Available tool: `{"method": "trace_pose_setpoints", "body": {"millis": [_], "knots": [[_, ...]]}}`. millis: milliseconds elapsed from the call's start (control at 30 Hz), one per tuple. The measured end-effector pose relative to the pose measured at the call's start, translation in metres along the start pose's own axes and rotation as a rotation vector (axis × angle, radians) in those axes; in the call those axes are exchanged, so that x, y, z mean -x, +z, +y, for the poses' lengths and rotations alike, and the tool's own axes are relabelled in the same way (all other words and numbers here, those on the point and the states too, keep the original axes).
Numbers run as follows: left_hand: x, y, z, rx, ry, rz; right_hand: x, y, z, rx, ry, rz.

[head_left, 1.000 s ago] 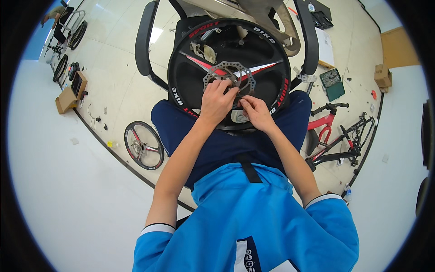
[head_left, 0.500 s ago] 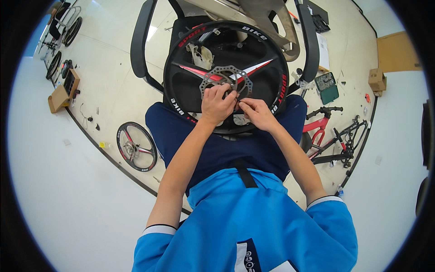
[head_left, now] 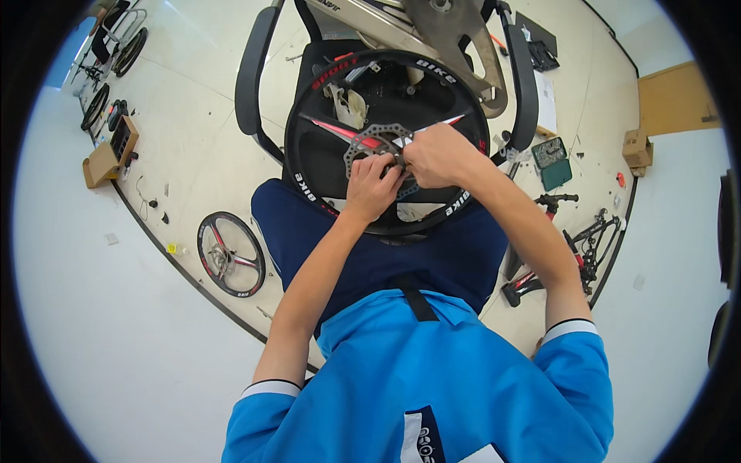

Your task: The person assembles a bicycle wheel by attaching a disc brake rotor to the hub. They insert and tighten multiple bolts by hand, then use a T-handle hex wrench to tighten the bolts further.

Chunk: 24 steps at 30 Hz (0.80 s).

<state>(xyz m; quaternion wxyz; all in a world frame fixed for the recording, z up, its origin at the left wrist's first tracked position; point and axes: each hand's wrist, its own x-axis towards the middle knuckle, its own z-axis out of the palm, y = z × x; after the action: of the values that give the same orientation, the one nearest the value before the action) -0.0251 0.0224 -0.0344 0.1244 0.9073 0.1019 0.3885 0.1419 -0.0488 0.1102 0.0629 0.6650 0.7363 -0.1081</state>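
Observation:
A black three-spoke bicycle wheel (head_left: 293,143) with red and white accents lies flat across my lap and the chair seat. At its hub sits a silver brake disc (head_left: 353,153) with a perforated edge. My left hand (head_left: 370,185) rests at the lower side of the hub, fingers curled and pinched together. Right beside it, my right hand (head_left: 440,157) is closed in a fist over the right part of the disc, its back turned up. Whatever either hand grips is hidden by the fingers.
The wheel lies between the armrests of a black office chair (head_left: 257,69). A bare metal bike frame (head_left: 455,38) lies beyond it. Another wheel (head_left: 231,255) is on the floor at left. At right are an open green case (head_left: 552,163), bike frames (head_left: 590,239) and a cardboard box (head_left: 637,148).
My right hand has moved up and over the hub, turning from a fingertip pinch into a fist with the elbow out. My left hand stays at the hub. The wheel sits slightly lower in view.

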Motion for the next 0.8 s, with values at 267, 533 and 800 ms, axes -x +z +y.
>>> {"method": "trace_pose_setpoints", "body": {"millis": [267, 533, 800], "knots": [[-0.039, -0.035, 0.016, 0.067, -0.017, 0.024, 0.057, 0.081, -0.034, -1.173, 0.507, 0.547], [-0.049, -0.032, 0.011, 0.110, -0.109, -0.057, 0.023, 0.107, -0.090, -1.181, 0.699, 0.834], [-0.042, -0.023, 0.016, 0.108, -0.218, -0.048, 0.008, 0.121, -0.100, -1.263, 0.765, 0.902]]}}
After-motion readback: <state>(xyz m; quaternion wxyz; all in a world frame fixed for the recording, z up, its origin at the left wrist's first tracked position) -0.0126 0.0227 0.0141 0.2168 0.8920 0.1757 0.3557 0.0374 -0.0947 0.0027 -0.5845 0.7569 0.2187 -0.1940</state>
